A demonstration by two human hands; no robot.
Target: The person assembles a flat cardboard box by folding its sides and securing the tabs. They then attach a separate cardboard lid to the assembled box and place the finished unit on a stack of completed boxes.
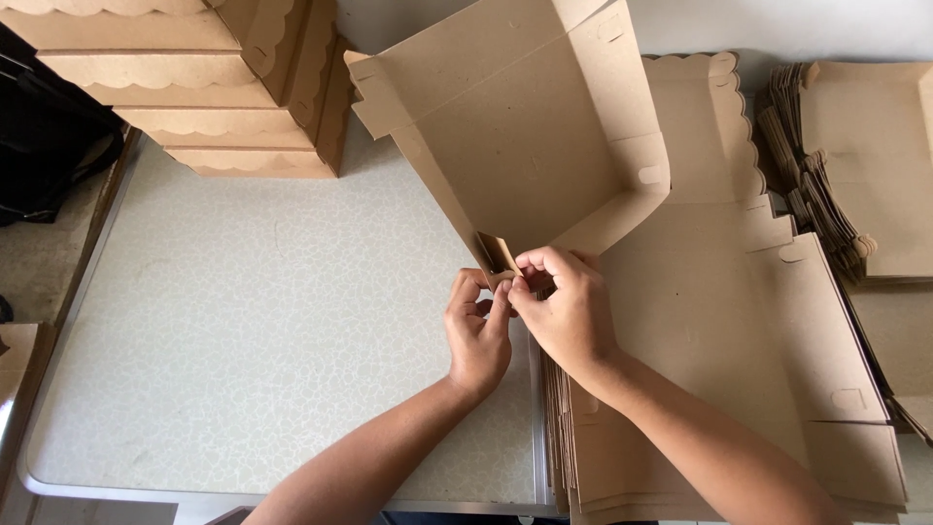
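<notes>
While we look down from the head camera, both hands meet at one corner of a box.
Left hand: our left hand [478, 335] sits on the pale speckled tabletop [243, 321], fingers curled, fingertips pinching the small corner tab [498, 255] from the left.
Right hand: our right hand [564, 309] is just beside the left, touching it, fingers bent and closed on the same tab and the wall edge from the right.
Held thing: half-folded brown kraft cardboard box [530, 136], tilted up off the table, its near corner at our fingertips, inner face towards us, side flaps raised.
Under right arm: stack of flat unfolded brown cardboard box blanks [739, 321], scalloped edge at the far end, lying at the right of the table; we rest the right forearm over it.
Far right: second pile of flat brown blanks [855, 156], fanned edges showing, well apart from our hands.
Far left: stack of finished brown boxes with scalloped lids [194, 87], at the top left of the table.
Left edge: dark black bag-like object [49, 146] beside the table; we cannot tell what it is.
</notes>
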